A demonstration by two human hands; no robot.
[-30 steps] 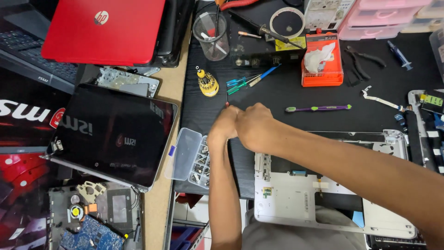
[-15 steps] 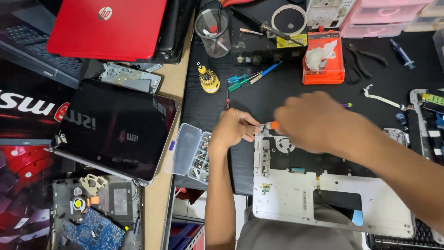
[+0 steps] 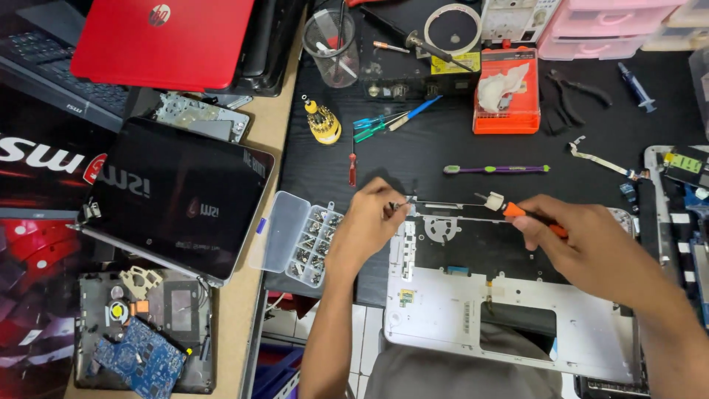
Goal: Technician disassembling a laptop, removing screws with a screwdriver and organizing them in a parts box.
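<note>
A silver laptop base (image 3: 443, 310) lies open side up on the black mat in front of me. My left hand (image 3: 367, 225) rests at its top left corner, with the fingertips pinching something small and metallic that I cannot make out. My right hand (image 3: 587, 244) hovers over the top right of the base and grips an orange-handled screwdriver (image 3: 521, 212). Its white end points left toward my left hand. The two hands are apart, roughly a hand's width.
A clear compartment box of screws (image 3: 299, 236) stands open just left of my left hand. Beyond the base lie a small red screwdriver (image 3: 352, 168), a purple and green brush (image 3: 495, 169) and an orange box (image 3: 506, 92). A black laptop (image 3: 177, 196) lies left.
A second ago both hands were pressed together over the mat. My right hand has since drawn away to the right with the orange screwdriver, and my left hand has settled on the base's corner.
</note>
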